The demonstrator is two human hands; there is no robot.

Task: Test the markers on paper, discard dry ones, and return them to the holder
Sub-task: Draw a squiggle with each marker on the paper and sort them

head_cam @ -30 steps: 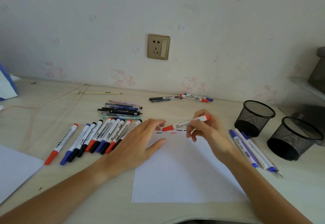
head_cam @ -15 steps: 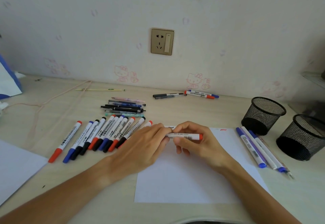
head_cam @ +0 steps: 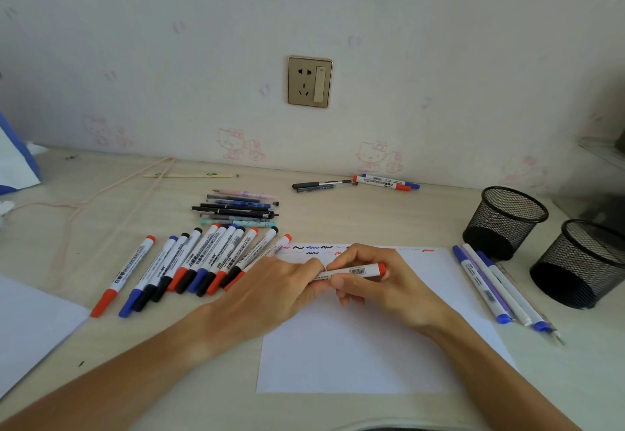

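A red-ended white marker (head_cam: 358, 271) lies level between my two hands above the white paper (head_cam: 355, 356). My right hand (head_cam: 378, 282) grips its barrel. My left hand (head_cam: 280, 285) pinches its left end, which is hidden under the fingers. Short red, black and blue test squiggles (head_cam: 316, 248) run along the paper's far edge. A row of several whiteboard markers (head_cam: 196, 261) lies left of the paper. Two black mesh holders (head_cam: 504, 221) (head_cam: 581, 261) stand at the right.
Several pens (head_cam: 236, 209) lie in a pile behind the marker row. A few blue and purple markers (head_cam: 490, 285) lie between paper and holders. A black pen and two markers (head_cam: 358, 183) rest by the wall. Another sheet (head_cam: 30, 332) sits at the left edge, a pink cord (head_cam: 101, 194) beyond it.
The right hand lowered the marker from a tilted pose near the paper's far edge to level. The left hand left the paper and now pinches the marker's left end.
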